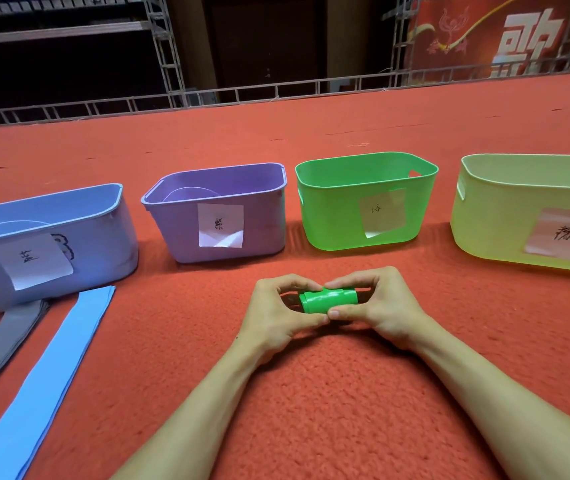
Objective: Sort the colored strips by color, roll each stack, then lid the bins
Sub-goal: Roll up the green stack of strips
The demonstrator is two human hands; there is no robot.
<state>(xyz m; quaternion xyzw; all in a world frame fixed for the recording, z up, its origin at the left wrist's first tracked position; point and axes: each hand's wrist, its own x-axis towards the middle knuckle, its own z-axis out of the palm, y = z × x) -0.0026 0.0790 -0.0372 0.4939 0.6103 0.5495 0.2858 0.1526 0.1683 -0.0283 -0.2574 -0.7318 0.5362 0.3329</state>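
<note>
Fingers (356, 278): curled round the green roll (327, 300) at its 2 ends by left hand (275, 315) and right hand (385, 306); unwinding is prevented.
Roll: held low over the carpet (346, 393), before the green bin (332, 216).

Left hand (276, 306): at the left end of the green roll (327, 299), fingers curled over its far side, thumb on its near side. Right hand (380, 306): at the roll's right end, same pinch. Thumb tips touch just nearside of the roll. Forearms: both bare, converging toward the roll.
</note>
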